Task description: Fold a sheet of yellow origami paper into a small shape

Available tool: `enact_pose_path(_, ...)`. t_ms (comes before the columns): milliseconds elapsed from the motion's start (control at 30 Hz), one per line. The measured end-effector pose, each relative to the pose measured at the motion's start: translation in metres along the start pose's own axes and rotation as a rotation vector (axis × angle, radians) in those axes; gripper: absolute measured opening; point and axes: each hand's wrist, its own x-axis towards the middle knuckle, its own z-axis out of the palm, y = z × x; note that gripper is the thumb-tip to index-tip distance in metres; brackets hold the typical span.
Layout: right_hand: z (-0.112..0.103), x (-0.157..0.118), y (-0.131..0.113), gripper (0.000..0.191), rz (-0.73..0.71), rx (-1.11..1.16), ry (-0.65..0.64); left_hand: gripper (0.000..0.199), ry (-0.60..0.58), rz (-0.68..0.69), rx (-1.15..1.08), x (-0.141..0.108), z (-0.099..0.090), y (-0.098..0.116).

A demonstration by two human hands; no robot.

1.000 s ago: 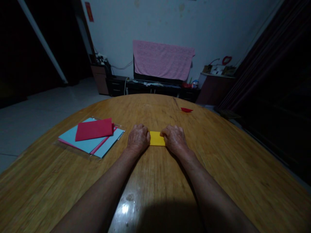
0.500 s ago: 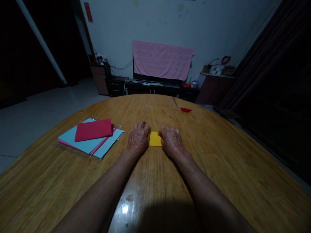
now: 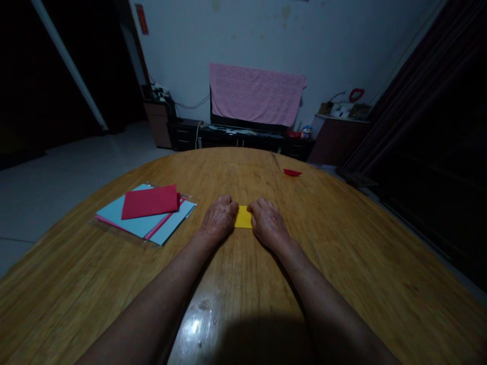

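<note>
A piece of yellow paper (image 3: 243, 217) lies flat on the wooden table (image 3: 243, 284), with only its middle showing between my hands. My left hand (image 3: 220, 216) is closed on its left end, fingers curled in. On the opposite end, my right hand (image 3: 268, 220) has its fingers bent and pressed to the paper. Both hands rest at table height, and they cover the paper's two ends.
To the left lie blue and pink sheets (image 3: 114, 208) in a clear sleeve, with folded red paper (image 3: 150, 202) on top. A small red folded paper piece (image 3: 292, 173) sits toward the far right edge. Beyond the table stands a cloth-covered screen (image 3: 256, 94) on a low cabinet.
My left fingers have drawn in slightly more at the paper's left end. The view has shifted a little; the yellow paper stays in place between my hands.
</note>
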Motion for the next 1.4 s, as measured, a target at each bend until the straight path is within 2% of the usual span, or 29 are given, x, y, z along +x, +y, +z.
enact_pose_path(467,-0.009,-0.012,-0.001,0.033,-0.011,0.045,-0.063,0.027,0.005,0.025,-0.065,-0.016,-0.010,0.004)
enact_pose_path(600,-0.008,-0.014,-0.001,0.035,-0.018,0.060,-0.060,0.031,0.028,0.038,-0.072,-0.020,-0.011,0.006)
enact_pose_path(1033,-0.010,-0.013,0.000,0.040,-0.014,0.093,-0.129,0.042,-0.018,0.045,-0.113,-0.020,-0.011,0.001)
enact_pose_path(1200,-0.012,-0.012,0.002,0.042,-0.014,0.090,-0.152,0.038,-0.081,0.066,-0.154,-0.018,-0.017,-0.007)
enact_pose_path(1400,-0.013,-0.012,0.000,0.041,-0.010,0.084,-0.152,0.041,-0.188,0.067,-0.178,-0.017,-0.028,-0.023)
